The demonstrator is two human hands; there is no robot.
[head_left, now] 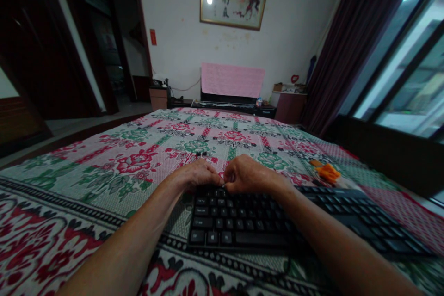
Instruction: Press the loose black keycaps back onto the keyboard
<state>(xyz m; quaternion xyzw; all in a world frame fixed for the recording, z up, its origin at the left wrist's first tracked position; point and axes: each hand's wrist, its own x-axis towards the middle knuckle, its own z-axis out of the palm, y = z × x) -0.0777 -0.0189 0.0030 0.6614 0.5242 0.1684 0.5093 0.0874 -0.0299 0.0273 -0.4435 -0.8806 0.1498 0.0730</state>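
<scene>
A black computer keyboard lies on a floral woven mat in front of me. Both hands sit together at the keyboard's far left edge. My left hand is curled, its fingertips pinched at the top row of keys. My right hand is also closed in a pinch, touching the left hand's fingertips over the same spot. What the fingers grip is too small to name. Two small dark pieces lie on the mat just beyond the hands.
An orange object lies on the mat beyond the keyboard's right half. A low cabinet with a pink cloth stands at the far wall. Dark curtains and a window are on the right; a doorway is on the left.
</scene>
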